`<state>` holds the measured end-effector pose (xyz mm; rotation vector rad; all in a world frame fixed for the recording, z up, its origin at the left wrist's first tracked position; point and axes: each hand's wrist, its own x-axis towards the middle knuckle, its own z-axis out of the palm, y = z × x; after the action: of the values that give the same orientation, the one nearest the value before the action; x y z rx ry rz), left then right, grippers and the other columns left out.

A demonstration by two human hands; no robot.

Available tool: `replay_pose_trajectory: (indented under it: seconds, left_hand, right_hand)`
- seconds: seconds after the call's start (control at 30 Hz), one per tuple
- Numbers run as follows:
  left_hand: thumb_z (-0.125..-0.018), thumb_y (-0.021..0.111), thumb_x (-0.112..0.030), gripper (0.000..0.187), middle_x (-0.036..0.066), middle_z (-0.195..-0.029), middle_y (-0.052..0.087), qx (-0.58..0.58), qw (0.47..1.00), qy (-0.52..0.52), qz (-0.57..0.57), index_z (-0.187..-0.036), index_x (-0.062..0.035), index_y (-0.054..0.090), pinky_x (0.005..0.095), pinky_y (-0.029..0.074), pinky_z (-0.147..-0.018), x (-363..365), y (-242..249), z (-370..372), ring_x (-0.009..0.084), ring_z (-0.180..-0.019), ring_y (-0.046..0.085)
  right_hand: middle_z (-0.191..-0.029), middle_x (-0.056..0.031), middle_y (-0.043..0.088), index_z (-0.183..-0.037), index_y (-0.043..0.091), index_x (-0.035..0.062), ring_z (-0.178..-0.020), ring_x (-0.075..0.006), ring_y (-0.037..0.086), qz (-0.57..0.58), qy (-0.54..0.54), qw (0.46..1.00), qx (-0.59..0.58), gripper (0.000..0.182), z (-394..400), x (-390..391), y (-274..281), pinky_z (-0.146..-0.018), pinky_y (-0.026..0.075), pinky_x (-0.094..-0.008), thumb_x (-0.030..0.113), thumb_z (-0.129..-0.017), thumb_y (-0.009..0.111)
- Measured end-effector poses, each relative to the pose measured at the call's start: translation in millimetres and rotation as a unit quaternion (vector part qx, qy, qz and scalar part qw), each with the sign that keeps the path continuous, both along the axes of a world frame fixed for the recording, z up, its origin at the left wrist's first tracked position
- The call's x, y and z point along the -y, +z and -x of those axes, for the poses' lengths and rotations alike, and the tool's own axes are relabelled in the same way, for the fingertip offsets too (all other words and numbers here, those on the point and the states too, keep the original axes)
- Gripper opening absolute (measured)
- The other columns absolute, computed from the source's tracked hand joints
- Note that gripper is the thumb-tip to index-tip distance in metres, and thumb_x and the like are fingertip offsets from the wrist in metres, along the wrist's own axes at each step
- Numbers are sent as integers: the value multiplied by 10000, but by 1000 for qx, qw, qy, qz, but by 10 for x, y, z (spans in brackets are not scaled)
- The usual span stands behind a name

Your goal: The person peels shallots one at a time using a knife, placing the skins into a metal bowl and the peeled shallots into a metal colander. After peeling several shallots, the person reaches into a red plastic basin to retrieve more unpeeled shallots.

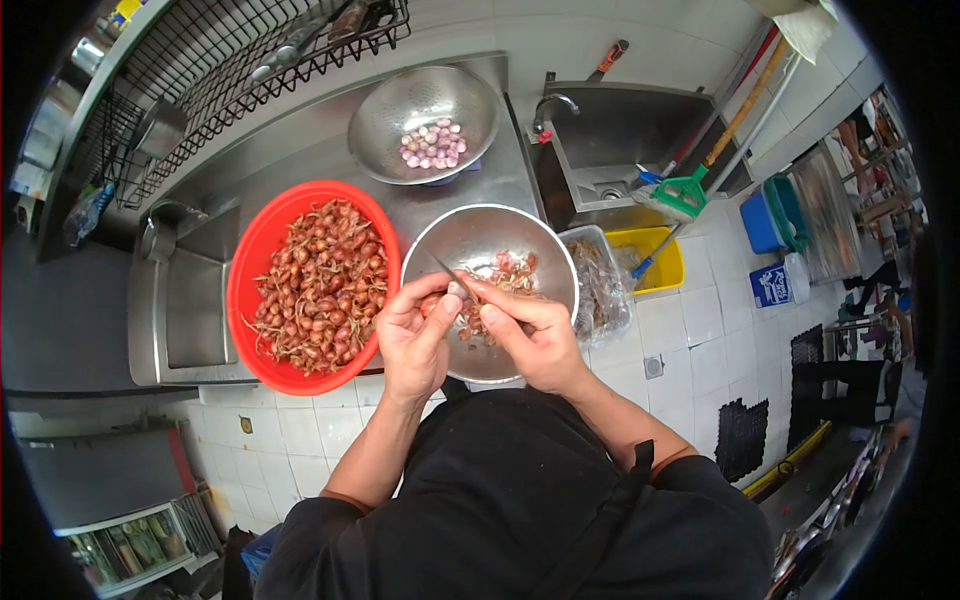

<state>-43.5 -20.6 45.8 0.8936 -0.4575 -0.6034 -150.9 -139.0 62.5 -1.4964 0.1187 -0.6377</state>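
My left hand (420, 325) is closed, its fingertips pinched on a small shallot (456, 290) that they largely cover. My right hand (537, 335) grips a small knife (444, 267), whose thin blade points up and left past the left fingertips; its handle is mostly hidden. Both hands meet above a steel mixing bowl (490, 217) with reddish-brown peelings (515, 272) inside. To the left, a red basin (244, 290) is heaped with unpeeled shallots (325, 285). Behind the bowl, a steel colander (385, 110) holds several peeled, pale purple shallots (433, 147).
A steel sink (195, 320) lies left of the basin, with another sink (640, 130) at the back right. Beside the bowl stand a clear tub (598, 285) with plastic bags and a yellow container (660, 262). A wire rack (230, 80) hangs at upper left.
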Motion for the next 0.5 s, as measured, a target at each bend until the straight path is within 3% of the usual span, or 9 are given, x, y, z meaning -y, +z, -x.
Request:
replay_pose_trajectory:
  seconds: [0.03,0.1,0.13,0.2,0.33,0.37,0.43,0.47,0.5]
  left_hand:
    - [-907,617,58,267,127,-1095,680,1,1000,4,-1,-1174,48,605,278,528,-865,7,10,13,154,-949,659]
    - [-937,583,27,255,149,-1127,669,-76,995,-40,51,-1191,48,594,289,544,-882,48,37,39,188,-984,667]
    - [-937,583,27,255,149,-1127,669,-74,995,-36,50,-1191,48,594,289,544,-882,69,51,61,188,-984,667]
    - [-971,535,-11,249,164,-1157,655,-121,992,-21,39,-1209,46,580,303,556,-901,108,81,98,220,-1026,665]
    - [-984,524,-50,252,173,-1214,623,-144,988,-16,45,-1217,23,583,300,555,-926,134,-156,110,246,-1096,641]
    - [-987,526,-61,221,151,-1166,631,-168,986,-3,22,-1181,23,590,289,557,-906,145,-318,70,228,-1051,646]
    - [-992,530,-82,173,107,-1069,646,-214,976,23,-18,-1107,25,604,268,560,-868,210,-518,3,192,-962,655]
    - [-997,533,-102,157,79,-1012,638,-217,970,82,-70,-1060,19,611,275,550,-872,327,-481,-76,168,-919,639]
    - [-992,552,-114,171,89,-1004,637,-170,978,112,-49,-1071,29,602,305,547,-855,482,-473,-252,174,-944,629]
  right_hand:
    - [-1135,-112,697,-1309,582,-14,-998,-141,654,-1,4,1000,1,347,37,21,21,-888,497,-274,72,-975,548]
    - [-855,-36,677,-1320,583,6,-721,-60,598,-126,48,984,-115,339,140,111,82,-686,506,-223,86,-995,530]
    - [-855,-36,677,-1320,583,6,-721,-60,598,-127,53,984,-114,339,161,142,63,-686,506,-223,86,-995,530]
    - [-697,30,547,-1336,571,18,-574,-11,439,-207,46,974,-75,342,177,207,-9,-529,429,-198,107,-1011,518]
    - [-679,36,525,-1354,551,19,-578,-16,433,-222,-10,972,-75,359,218,391,-184,-513,391,-198,137,-1016,527]
    - [-679,36,525,-1354,551,19,-578,-16,433,-222,-1,972,-72,359,206,436,-294,-513,391,-198,137,-1016,527]
    - [-677,41,517,-1364,537,12,-602,-17,452,-209,-6,961,-179,369,209,537,-581,-544,399,-198,147,-1021,515]
    - [-669,-7,562,-1236,615,-32,-619,-64,502,-154,14,962,-226,326,244,602,-770,-583,429,-248,185,-1020,505]
    - [-669,-7,562,-1236,615,-32,-619,-64,502,-151,22,964,-220,326,259,652,-900,-583,429,-248,185,-1020,505]
